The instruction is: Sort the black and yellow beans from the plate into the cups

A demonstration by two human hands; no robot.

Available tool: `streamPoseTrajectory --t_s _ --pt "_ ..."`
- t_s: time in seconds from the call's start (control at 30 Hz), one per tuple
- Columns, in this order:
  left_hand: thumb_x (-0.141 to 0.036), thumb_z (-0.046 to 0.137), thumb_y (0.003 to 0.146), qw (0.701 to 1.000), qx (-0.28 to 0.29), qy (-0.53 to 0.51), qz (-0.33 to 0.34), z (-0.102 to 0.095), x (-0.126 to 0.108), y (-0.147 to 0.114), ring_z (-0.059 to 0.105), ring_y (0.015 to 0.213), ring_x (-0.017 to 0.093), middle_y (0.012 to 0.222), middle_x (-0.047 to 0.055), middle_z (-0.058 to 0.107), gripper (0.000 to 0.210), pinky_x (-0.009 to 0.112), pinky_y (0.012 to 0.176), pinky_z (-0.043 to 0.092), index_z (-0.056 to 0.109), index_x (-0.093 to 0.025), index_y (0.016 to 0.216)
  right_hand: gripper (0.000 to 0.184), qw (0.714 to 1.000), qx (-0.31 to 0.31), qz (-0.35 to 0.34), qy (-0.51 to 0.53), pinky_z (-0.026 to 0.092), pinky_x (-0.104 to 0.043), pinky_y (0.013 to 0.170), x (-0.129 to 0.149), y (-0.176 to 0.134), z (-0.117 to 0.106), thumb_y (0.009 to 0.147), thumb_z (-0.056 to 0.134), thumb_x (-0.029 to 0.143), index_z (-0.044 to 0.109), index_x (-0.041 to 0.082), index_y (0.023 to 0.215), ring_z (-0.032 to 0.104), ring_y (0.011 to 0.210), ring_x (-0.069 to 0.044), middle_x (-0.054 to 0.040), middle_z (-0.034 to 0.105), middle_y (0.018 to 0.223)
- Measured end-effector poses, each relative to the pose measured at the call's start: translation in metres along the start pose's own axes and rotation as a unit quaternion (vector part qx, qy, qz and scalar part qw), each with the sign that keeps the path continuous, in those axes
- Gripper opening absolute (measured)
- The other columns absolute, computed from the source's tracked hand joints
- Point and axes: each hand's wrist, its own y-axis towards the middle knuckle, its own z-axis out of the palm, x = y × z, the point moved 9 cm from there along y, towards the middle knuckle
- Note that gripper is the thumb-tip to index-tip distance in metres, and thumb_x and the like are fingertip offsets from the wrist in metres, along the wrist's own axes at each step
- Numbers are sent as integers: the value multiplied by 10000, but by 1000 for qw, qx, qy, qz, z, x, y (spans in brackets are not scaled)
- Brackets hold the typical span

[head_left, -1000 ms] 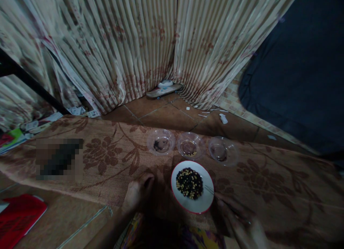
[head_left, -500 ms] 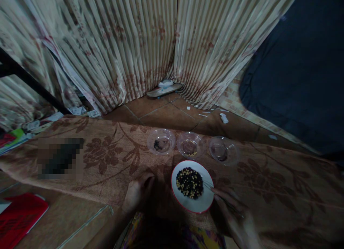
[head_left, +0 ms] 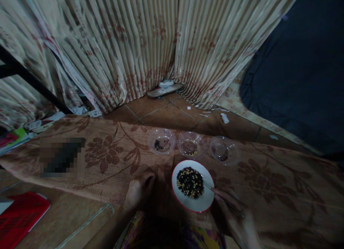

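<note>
While left grip (head_left: 138, 188) curls on cloth (head_left: 107, 170), closure unclear | right grip (head_left: 234, 210) clamped on tweezers (head_left: 208, 185) | tips near beans (head_left: 190, 182)

From here I see glossy clear-plastic bowls (head_left: 222, 152), a smooth plate (head_left: 185, 201), metallic-looking tweezers (head_left: 209, 185) and rough, matt woven cloth (head_left: 107, 177).

Passage is being blocked beyond the round white plate (head_left: 197, 204) by three clear plastic bowls (head_left: 189, 147), but allowed right of them, over brown cloth (head_left: 271, 181).
</note>
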Motion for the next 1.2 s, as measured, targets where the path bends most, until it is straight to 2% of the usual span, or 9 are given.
streamPoseTrajectory --t_s 0.6,0.8,1.03,1.2 --pt "-297 476 902 1000 9 -11 -16 0 0 1 686 685 133 786 -12 731 185 209 649 496 652 -243 881 271 999 -43 1 6 548 -279 788 -4 1 -5 805 629 458 754 229 876 657 939 -209 -80 688 991" --pt "-300 473 903 999 18 -22 -20 1 0 1 688 716 135 819 -10 727 182 214 656 491 645 -241 887 234 999 -39 -22 16 540 -274 788 8 6 -14 829 621 414 745 237 918 649 973 -209 -80 686 1048" --pt "-266 465 899 999 21 -27 -16 -2 -4 0 695 751 139 835 -6 728 181 203 657 503 644 -244 887 270 995 -84 -42 24 551 -279 697 50 47 -18 808 624 449 754 230 896 648 992 -233 -88 698 1063" --pt "-266 476 897 1000 8 -28 -10 -4 -4 0 701 732 141 830 1 730 174 196 621 503 647 -241 886 274 993 -89 -54 60 526 -375 846 62 85 -4 818 607 418 747 209 925 632 1040 -248 -95 707 1075"
